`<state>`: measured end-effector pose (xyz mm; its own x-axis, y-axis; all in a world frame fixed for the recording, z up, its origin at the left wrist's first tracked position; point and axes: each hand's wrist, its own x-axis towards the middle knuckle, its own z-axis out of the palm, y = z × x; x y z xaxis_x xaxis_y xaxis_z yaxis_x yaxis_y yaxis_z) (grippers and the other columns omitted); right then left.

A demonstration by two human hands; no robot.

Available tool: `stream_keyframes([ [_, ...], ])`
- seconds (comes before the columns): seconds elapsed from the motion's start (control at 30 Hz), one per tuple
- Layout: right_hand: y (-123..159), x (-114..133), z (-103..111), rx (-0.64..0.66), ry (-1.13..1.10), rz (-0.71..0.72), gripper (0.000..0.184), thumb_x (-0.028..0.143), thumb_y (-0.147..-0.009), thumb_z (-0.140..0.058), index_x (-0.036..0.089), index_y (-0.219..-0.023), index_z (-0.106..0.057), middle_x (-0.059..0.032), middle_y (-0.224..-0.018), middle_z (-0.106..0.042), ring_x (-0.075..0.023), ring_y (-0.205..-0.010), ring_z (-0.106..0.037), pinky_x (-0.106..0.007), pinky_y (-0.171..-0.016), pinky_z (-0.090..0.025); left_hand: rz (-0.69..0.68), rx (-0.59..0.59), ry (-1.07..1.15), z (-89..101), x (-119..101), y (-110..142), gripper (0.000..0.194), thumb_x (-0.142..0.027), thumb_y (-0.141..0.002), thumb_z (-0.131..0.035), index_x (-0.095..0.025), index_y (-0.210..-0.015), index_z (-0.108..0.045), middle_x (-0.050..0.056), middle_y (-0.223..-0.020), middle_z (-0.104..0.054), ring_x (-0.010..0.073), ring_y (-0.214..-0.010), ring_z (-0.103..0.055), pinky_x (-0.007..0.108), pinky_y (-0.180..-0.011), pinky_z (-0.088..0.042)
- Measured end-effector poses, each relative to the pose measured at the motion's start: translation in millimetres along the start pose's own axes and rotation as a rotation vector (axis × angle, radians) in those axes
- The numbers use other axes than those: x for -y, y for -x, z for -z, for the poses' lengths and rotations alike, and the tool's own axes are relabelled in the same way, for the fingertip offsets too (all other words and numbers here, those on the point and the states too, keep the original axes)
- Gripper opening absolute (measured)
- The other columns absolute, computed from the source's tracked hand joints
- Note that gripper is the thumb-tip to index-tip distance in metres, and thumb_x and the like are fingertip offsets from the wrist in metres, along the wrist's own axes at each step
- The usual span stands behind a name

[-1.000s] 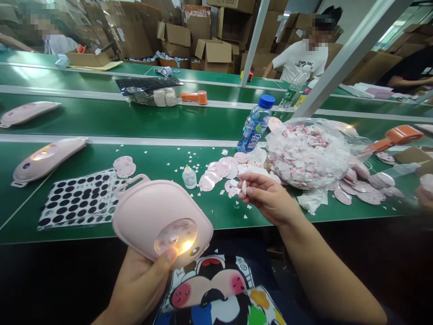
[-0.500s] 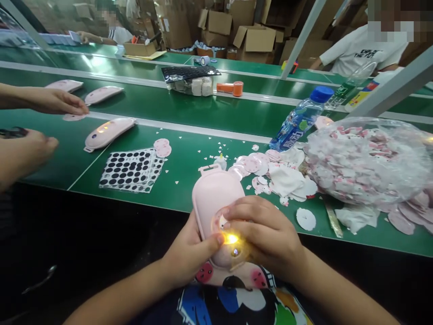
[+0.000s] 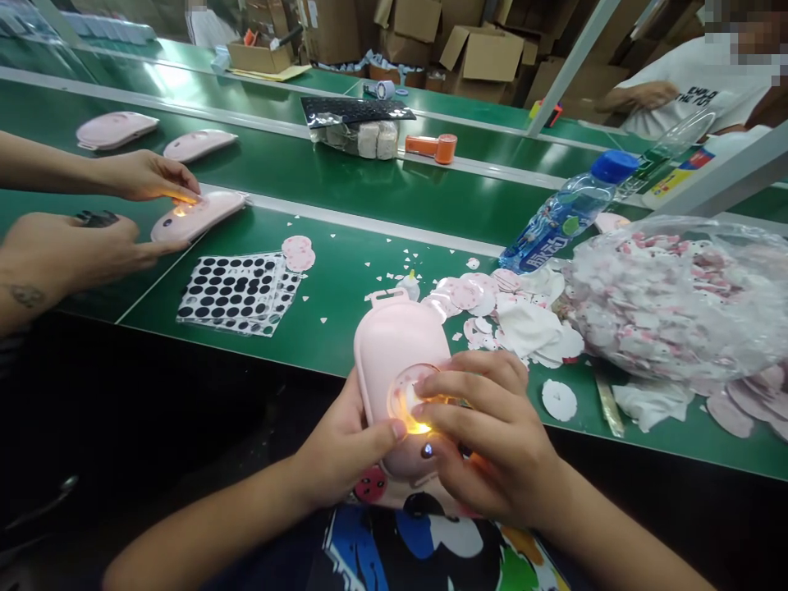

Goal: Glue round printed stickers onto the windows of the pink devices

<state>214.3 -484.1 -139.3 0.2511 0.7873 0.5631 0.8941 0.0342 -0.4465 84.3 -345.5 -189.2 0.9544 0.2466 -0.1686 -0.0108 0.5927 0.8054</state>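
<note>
A pink rounded plastic device point(image 3: 394, 332) with a slotted tab at its far end is held over my lap. My left hand point(image 3: 341, 451) grips its left side, thumb on the front near the glowing spot. My right hand point(image 3: 498, 435) wraps the right edge, its fingertips pressing on a round pink printed disc point(image 3: 400, 386) set in the device's front. Yellow light shines at the disc's lower edge, and a small dark round button point(image 3: 427, 450) sits below. The fingers partly cover the disc.
On the green bench point(image 3: 345, 328) lie sheets of black dots point(image 3: 234, 291), loose pink discs point(image 3: 465, 291), a tilted water bottle point(image 3: 566, 213) and a clear bag of printed pieces point(image 3: 677, 295). At left, a co-worker's hands point(image 3: 148, 176) touch another lit pink device point(image 3: 209, 215).
My right fingers have shifted slightly on the disc, and the glow now spreads under it. The co-worker's hands have moved right onto the lit device. The view has shifted a little.
</note>
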Motion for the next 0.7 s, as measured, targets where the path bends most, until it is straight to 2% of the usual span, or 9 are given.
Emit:
stream_keyframes([
  [0.3,2,-3,-2,0.04,0.026,0.057,0.018,0.009,-0.087,-0.057,0.025,-0.094,-0.062,0.0058,-0.099,-0.074,-0.018,-0.096,-0.06,-0.044,-0.096,-0.029,0.029,-0.058,-0.037,-1.3,-3,-1,0.059,-0.031,-0.081,-0.074,-0.025,-0.134,-0.049,0.011,-0.13,-0.062,0.0325,-0.12,-0.056,0.047,-0.101,-0.046],
  [0.4,1,-2,-2,0.043,0.017,0.045,0.019,0.008,-0.086,-0.059,0.025,-0.094,-0.062,0.0059,-0.101,-0.073,-0.0189,-0.097,-0.059,-0.044,-0.094,-0.03,0.028,-0.063,-0.048,-2.4,-3,-1,0.056,-0.031,-0.082,-0.074,-0.025,-0.132,-0.05,0.011,-0.128,-0.063,0.0322,-0.118,-0.058,0.046,-0.099,-0.047],
  [0.5,3,-2,-3,0.007,-0.007,0.018,0.023,0.008,-0.086,-0.06,0.025,-0.103,-0.061,0.0019,-0.104,-0.069,-0.0194,-0.098,-0.057,-0.042,-0.089,-0.036,0.001,-0.057,-0.029,-3.6,-4,-1,0.055,-0.029,-0.082,-0.074,-0.025,-0.131,-0.051,0.011,-0.125,-0.064,0.0311,-0.115,-0.061,0.043,-0.096,-0.051],
  [0.57,7,-4,-5,-0.079,-0.067,-0.075,0.033,0.009,-0.086,-0.059,0.027,-0.113,-0.058,-0.0027,-0.111,-0.061,-0.0204,-0.104,-0.055,-0.042,-0.091,-0.041,-0.022,-0.046,0.013,-4.8,-6,-2,0.053,-0.027,-0.082,-0.074,-0.024,-0.13,-0.053,0.012,-0.123,-0.066,0.0302,-0.11,-0.064,0.042,-0.092,-0.054],
  [0.63,13,-6,-8,-0.153,-0.188,-0.253,0.046,0.012,-0.085,-0.058,0.03,-0.127,-0.05,-0.0065,-0.125,-0.048,-0.0235,-0.116,-0.049,-0.045,-0.1,-0.042,-0.046,-0.049,0.045,-6.1,-8,-2,0.053,-0.026,-0.081,-0.074,-0.024,-0.13,-0.053,0.012,-0.12,-0.068,0.0294,-0.106,-0.067,0.04,-0.087,-0.057],
  [0.7,18,-7,-13,-0.114,-0.416,-0.46,0.063,0.021,-0.086,-0.059,0.036,-0.143,-0.034,-0.0076,-0.142,-0.036,-0.0272,-0.128,-0.042,-0.05,-0.107,-0.04,-0.073,-0.06,0.053,-7.2,-10,-1,0.056,-0.024,-0.081,-0.074,-0.024,-0.132,-0.051,0.011,-0.119,-0.068,0.0286,-0.105,-0.067,0.038,-0.087,-0.057],
])
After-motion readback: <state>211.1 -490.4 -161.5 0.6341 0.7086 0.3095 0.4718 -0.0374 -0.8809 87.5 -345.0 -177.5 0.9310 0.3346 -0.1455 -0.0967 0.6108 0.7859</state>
